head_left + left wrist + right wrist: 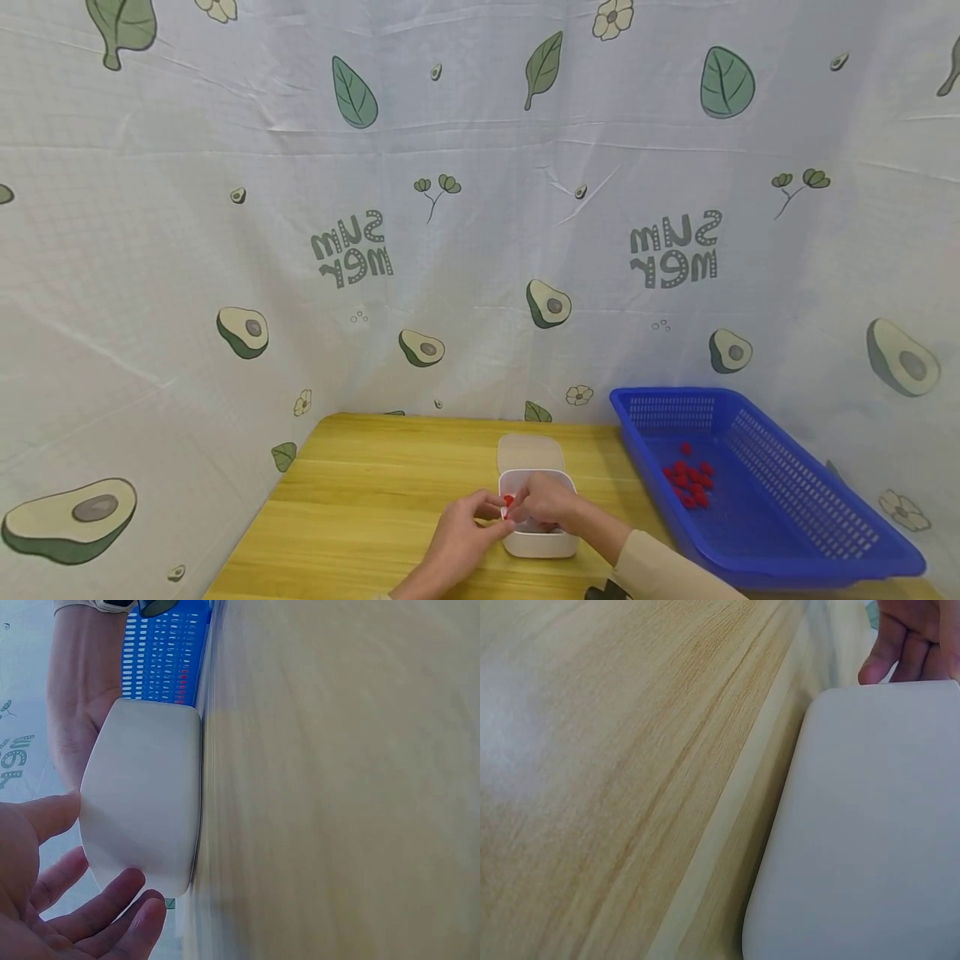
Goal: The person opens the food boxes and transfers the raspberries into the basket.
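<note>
A white box (540, 546) stands on the table, and its front wall (142, 795) fills the middle of the left wrist view. My left hand (461, 529) is at the box's left side, thumb by the rim and fingers loosely spread along the wall. Over the rim, my right hand (546, 498) reaches into the box with bent fingers pointing down to the left. A small red piece (508, 500) shows between the two hands at the left rim. The right fingertips are partly hidden, so I cannot tell whether they pinch it.
A beige lid (530, 452) lies behind the box on the wooden table (360, 500). To the right stands a blue basket (787, 533) with several small red pieces (693, 477) inside. A patterned curtain (480, 250) hangs behind the table.
</note>
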Action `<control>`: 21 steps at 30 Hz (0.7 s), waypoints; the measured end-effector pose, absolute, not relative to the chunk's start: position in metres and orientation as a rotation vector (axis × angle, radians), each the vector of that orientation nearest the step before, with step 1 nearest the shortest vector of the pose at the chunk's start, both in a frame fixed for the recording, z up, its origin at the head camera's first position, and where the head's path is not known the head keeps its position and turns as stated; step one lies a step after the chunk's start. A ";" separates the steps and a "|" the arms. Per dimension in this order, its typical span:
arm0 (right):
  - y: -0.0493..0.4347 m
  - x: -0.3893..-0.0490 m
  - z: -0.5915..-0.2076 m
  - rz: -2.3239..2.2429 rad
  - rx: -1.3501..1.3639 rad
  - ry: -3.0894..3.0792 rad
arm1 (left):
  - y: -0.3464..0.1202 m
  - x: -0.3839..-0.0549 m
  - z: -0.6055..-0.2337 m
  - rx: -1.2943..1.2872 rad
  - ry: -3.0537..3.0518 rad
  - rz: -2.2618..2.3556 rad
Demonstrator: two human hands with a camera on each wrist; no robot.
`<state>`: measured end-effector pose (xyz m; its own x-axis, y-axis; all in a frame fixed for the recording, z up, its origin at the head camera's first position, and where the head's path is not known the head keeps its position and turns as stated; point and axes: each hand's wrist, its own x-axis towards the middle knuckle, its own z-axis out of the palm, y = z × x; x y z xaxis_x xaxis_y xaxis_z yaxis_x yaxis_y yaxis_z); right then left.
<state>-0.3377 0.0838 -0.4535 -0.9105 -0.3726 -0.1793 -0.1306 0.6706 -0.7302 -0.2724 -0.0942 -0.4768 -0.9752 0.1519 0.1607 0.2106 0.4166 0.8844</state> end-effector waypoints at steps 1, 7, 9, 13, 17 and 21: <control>0.084 -0.338 -0.454 -1.088 -0.398 2.572 | -0.094 -0.273 -0.477 -0.327 -2.599 -1.638; 0.085 -0.337 -0.453 -1.128 -0.374 2.542 | -0.093 -0.274 -0.478 -0.351 -2.592 -1.628; 0.086 -0.336 -0.452 -1.139 -0.365 2.536 | -0.093 -0.274 -0.478 -0.354 -2.592 -1.619; 0.087 -0.337 -0.449 -1.140 -0.343 2.529 | -0.092 -0.274 -0.479 -0.354 -2.590 -1.610; 0.087 -0.339 -0.446 -1.128 -0.332 2.529 | -0.093 -0.273 -0.479 -0.359 -2.578 -1.603; 0.088 -0.340 -0.442 -1.151 -0.326 2.513 | -0.094 -0.273 -0.479 -0.369 -2.558 -1.597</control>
<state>-0.3398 0.0878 -0.4418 -0.9099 -0.3499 -0.2227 -0.0601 0.6425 -0.7639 -0.2728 -0.0937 -0.4795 -0.9651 0.1497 0.2148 0.2587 0.4193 0.8702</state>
